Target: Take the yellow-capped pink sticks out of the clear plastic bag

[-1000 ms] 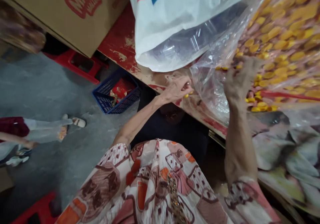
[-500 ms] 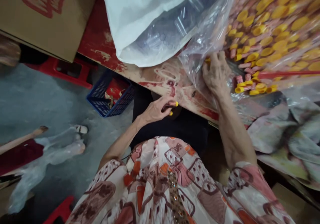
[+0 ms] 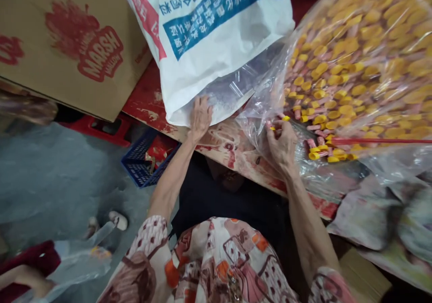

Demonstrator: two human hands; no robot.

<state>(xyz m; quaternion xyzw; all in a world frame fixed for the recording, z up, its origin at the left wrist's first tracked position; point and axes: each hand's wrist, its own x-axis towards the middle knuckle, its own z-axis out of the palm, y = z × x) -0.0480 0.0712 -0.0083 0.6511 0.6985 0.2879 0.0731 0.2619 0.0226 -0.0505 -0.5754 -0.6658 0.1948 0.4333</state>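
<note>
While left hand (image 3: pixel 200 116) lies flat on white sack (image 3: pixel 216 37), right hand (image 3: pixel 281 141) pinching yellow caps (image 3: pixel 337 73) in clear bag (image 3: pixel 270 100).

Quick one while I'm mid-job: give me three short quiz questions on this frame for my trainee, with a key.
1. True or false: the left hand rests at the mouth of the white printed sack.
2. What does the right hand touch? A) the cardboard box B) the clear bag of yellow caps C) the blue basket
3. Fill in: the blue basket stands on the ____, below the edge of the red table.

Key
1. True; its fingers lie on the clear liner at the sack's opening.
2. B; the fingers are at the opening of the clear bag of yellow caps, pinching small yellow pieces.
3. floor; the cardboard box sits up beside the sack.
</note>
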